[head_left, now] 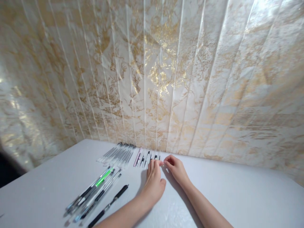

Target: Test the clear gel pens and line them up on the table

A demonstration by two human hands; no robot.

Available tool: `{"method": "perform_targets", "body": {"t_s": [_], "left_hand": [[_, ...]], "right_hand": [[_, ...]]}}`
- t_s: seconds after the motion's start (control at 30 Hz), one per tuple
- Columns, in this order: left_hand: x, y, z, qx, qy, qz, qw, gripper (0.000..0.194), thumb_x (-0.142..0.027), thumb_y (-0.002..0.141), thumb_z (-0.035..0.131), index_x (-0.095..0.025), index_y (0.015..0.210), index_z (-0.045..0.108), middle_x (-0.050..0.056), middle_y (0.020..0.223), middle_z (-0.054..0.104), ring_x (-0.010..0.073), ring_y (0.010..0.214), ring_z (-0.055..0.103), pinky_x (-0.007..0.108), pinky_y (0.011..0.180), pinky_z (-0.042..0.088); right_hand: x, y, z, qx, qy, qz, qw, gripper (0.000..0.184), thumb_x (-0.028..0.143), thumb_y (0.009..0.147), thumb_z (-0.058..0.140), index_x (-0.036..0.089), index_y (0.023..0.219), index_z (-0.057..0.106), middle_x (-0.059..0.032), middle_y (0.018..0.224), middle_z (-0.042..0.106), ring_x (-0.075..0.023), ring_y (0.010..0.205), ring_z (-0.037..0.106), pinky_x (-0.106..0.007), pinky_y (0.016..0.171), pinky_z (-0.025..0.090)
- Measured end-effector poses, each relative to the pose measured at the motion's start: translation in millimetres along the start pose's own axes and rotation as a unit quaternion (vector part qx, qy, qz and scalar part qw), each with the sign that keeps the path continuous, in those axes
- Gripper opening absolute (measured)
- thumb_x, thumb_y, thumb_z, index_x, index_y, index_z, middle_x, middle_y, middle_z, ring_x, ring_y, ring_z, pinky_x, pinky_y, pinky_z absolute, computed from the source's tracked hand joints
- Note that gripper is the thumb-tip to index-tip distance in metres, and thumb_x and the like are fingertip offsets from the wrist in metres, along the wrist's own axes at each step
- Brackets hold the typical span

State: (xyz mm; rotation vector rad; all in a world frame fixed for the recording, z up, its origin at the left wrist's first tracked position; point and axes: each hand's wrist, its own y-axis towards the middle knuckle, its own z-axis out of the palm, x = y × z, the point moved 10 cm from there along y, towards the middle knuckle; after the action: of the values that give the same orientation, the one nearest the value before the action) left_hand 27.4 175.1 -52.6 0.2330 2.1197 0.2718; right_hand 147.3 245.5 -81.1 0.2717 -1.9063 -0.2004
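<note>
Gold-patterned, shiny sheeting [156,76] hangs in long vertical creases behind a white table [237,190], meeting its far edge. Near that edge lies a short row of pens [143,159], side by side: a pink one [137,157] at the left end, then several pale ones with black parts. The left hand [154,182] reaches in palm down over the row's right end, its fingers close together and bent at the near ends of the pens; whether they grip one, I cannot tell. Just beside it, the right hand [176,167] has its thumb and index finger drawn narrow, tips nearly meeting close to the left fingertips; anything between them is too small to make out. Left of the row, a fanned set of slim grey sticks [118,154] with dark far ends lies flat. Nearer the wearer is a loose bundle of assorted pens [95,193], with a bright green section [104,178] showing among black, clear and bluish barrels. Between that bundle and the left forearm, a long black pen-like item [109,205] lies slantwise, apart from both hands.
</note>
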Motion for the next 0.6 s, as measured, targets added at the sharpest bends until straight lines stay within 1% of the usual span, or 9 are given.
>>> {"method": "perform_targets", "body": {"t_s": [0.07,0.1,0.13,0.2,0.27,0.3,0.37,0.43,0.6], "left_hand": [[-12.5,-6.2,-16.3,0.041,0.085,0.026,0.995,0.045,0.004,0.059,0.043,-0.021,0.095,0.05,0.007,0.105,0.051,0.0237,0.106,0.047,0.038,0.095,0.037],[-15.5,-11.3,-28.4,0.053,0.136,0.038,0.988,0.041,0.003,0.062,0.042,-0.021,0.093,0.052,0.007,0.104,0.052,0.0237,0.103,0.048,0.038,0.092,0.037],[-15.5,-17.3,-43.9,0.054,0.195,0.047,0.978,0.037,0.002,0.065,0.041,-0.022,0.091,0.052,0.006,0.103,0.052,0.0238,0.102,0.048,0.038,0.091,0.037],[-5.0,-31.4,-78.2,0.043,0.304,0.043,0.951,0.03,-0.002,0.072,0.04,-0.021,0.089,0.054,0.006,0.101,0.054,0.0241,0.097,0.047,0.038,0.087,0.036],[12.9,-45.7,-112.7,0.014,0.399,0.027,0.916,0.025,-0.007,0.078,0.038,-0.02,0.088,0.057,0.007,0.098,0.055,0.0247,0.092,0.047,0.039,0.084,0.035],[23.6,-52.3,-124.7,0.012,0.436,0.017,0.9,0.023,-0.01,0.081,0.038,-0.019,0.088,0.058,0.008,0.096,0.056,0.0253,0.091,0.047,0.039,0.083,0.035],[42.0,-62.6,-138.1,0.02,0.483,0.007,0.875,0.022,-0.015,0.083,0.039,-0.018,0.087,0.061,0.009,0.097,0.057,0.0266,0.092,0.048,0.039,0.081,0.035],[54.1,-68.6,-143.2,0.022,0.506,-0.003,0.862,0.023,-0.017,0.084,0.04,-0.018,0.087,0.062,0.01,0.098,0.058,0.027,0.092,0.049,0.039,0.08,0.035],[64.9,-71.8,-144.7,0.006,0.51,-0.026,0.86,0.022,-0.015,0.082,0.042,-0.016,0.086,0.063,0.011,0.098,0.06,0.0273,0.094,0.05,0.038,0.082,0.035]], "right_hand": [[-4.8,1.4,-2.3,0.001,0.063,0.022,0.998,0.017,0.035,0.071,0.058,0.018,0.071,0.057,0.0031,0.059,0.054,-0.0131,0.054,0.046,-0.025,0.053,0.034],[-6.1,1.8,-2.9,0.007,0.083,0.03,0.996,0.02,0.038,0.07,0.058,0.018,0.071,0.056,0.0043,0.057,0.051,-0.0121,0.051,0.043,-0.025,0.05,0.033],[-6.7,2.0,-3.0,0.015,0.095,0.037,0.995,0.022,0.04,0.07,0.058,0.018,0.071,0.055,0.0057,0.054,0.048,-0.0109,0.047,0.04,-0.024,0.047,0.03],[-7.2,1.4,-2.5,0.039,0.117,0.052,0.991,0.025,0.043,0.069,0.06,0.019,0.071,0.054,0.008,0.05,0.043,-0.0088,0.042,0.034,-0.023,0.042,0.026],[-6.9,-1.0,-1.5,0.064,0.143,0.065,0.986,0.028,0.045,0.067,0.062,0.019,0.071,0.053,0.0091,0.048,0.041,-0.0072,0.039,0.031,-0.022,0.039,0.023],[-6.3,-3.0,-1.1,0.073,0.153,0.069,0.983,0.029,0.045,0.066,0.063,0.019,0.071,0.053,0.0093,0.047,0.041,-0.0066,0.038,0.031,-0.021,0.038,0.022],[-4.5,-9.3,-0.4,0.086,0.167,0.076,0.979,0.03,0.045,0.065,0.065,0.019,0.07,0.052,0.0093,0.047,0.041,-0.0057,0.037,0.031,-0.02,0.037,0.022],[-1.8,-19.2,0.3,0.094,0.172,0.077,0.978,0.03,0.045,0.065,0.065,0.019,0.069,0.052,0.0096,0.046,0.04,-0.0053,0.037,0.03,-0.02,0.037,0.021],[5.6,-53.9,-0.6,0.119,0.185,0.073,0.973,0.029,0.045,0.069,0.066,0.019,0.07,0.053,0.0093,0.049,0.04,-0.0057,0.039,0.028,-0.02,0.037,0.022]]}}
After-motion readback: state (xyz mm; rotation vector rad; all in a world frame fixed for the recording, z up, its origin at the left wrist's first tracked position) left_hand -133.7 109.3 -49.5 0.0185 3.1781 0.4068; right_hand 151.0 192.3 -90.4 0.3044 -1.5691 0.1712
